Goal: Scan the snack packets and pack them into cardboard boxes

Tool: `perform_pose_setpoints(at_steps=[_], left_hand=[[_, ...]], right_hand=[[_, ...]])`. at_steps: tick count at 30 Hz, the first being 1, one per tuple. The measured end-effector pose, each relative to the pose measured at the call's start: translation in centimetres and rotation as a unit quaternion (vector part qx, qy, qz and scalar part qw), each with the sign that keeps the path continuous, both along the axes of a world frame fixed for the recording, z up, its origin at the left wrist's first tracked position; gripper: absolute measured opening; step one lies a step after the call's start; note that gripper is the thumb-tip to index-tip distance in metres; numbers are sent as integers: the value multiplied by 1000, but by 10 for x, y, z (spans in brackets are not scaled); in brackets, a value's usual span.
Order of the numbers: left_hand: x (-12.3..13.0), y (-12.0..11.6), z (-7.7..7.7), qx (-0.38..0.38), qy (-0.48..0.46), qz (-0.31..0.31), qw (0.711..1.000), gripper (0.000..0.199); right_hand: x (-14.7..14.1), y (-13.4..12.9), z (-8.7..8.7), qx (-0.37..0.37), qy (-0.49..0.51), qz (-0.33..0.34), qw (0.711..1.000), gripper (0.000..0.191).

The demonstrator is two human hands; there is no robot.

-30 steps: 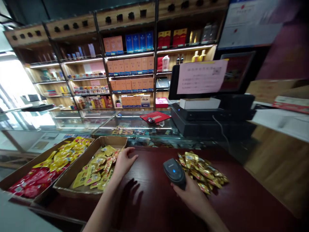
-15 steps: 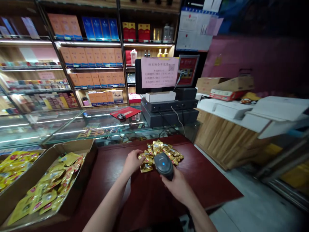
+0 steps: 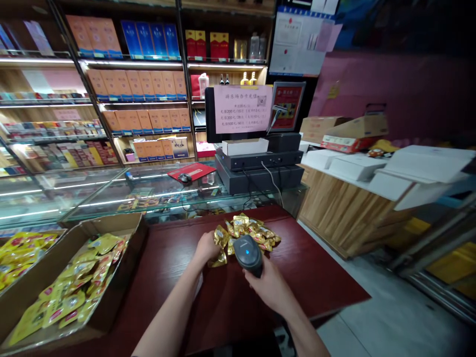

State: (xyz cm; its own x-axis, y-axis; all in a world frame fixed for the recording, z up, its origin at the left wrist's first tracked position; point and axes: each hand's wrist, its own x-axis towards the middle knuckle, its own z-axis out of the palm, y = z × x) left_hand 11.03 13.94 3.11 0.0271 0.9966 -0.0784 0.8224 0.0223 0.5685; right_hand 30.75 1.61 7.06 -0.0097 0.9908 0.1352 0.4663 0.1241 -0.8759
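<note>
My right hand [image 3: 268, 285] is wrapped round a dark barcode scanner [image 3: 248, 254] with a small blue light on top. Its head covers part of a pile of gold foil packets [image 3: 256, 230] on the dark red tabletop [image 3: 167, 277]. At the left side of that pile, my left hand [image 3: 207, 248] has its fingers closed on gold packets [image 3: 220, 237]; how many they hold I cannot tell. The fingertips are partly hidden behind the foil.
An open cardboard box [image 3: 128, 267] of yellow packets stands at the left, with more yellow packets [image 3: 26, 253] beyond it. A glass counter [image 3: 148, 191] lies behind the table, bearing a monitor [image 3: 210, 116] and a mouse [image 3: 185, 177]. White boxes [image 3: 353, 167] sit on a wooden cabinet at the right.
My left hand has closed on gold packets and drawn them slightly left, away from the pile. The scanner stays in my right hand, almost in place.
</note>
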Motion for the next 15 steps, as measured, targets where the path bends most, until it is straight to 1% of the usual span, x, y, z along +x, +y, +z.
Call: perform_pose_setpoints(at_steps=[3, 5, 6, 8, 10, 11, 13, 15], left_hand=[[-14, -11, -1, 10, -55, 33, 998, 39], [-24, -20, -4, 11, -139, 50, 989, 35], [-29, -24, -5, 4, -194, 53, 980, 32], [-35, -33, -8, -17, -319, 56, 946, 29], [-38, -41, -9, -40, -431, 59, 900, 30], [-38, -44, -9, -49, -472, 63, 878, 32], [-37, -49, -8, -54, -521, 71, 849, 36], [-35, -51, -7, -49, -539, 82, 837, 37]], right_hand=[[-9, 0, 2, 6, -10, 18, 1000, 33], [-17, 0, 3, 16, -10, 34, 999, 35], [-20, 0, 3, 20, -9, 42, 999, 37], [-27, 1, 3, 29, -5, 55, 998, 40], [-34, 0, 4, 33, 0, 67, 997, 42], [-37, -1, 5, 32, 3, 75, 997, 42], [-44, -2, 6, 23, 8, 91, 996, 40], [-49, -3, 8, 9, 11, 103, 995, 36]])
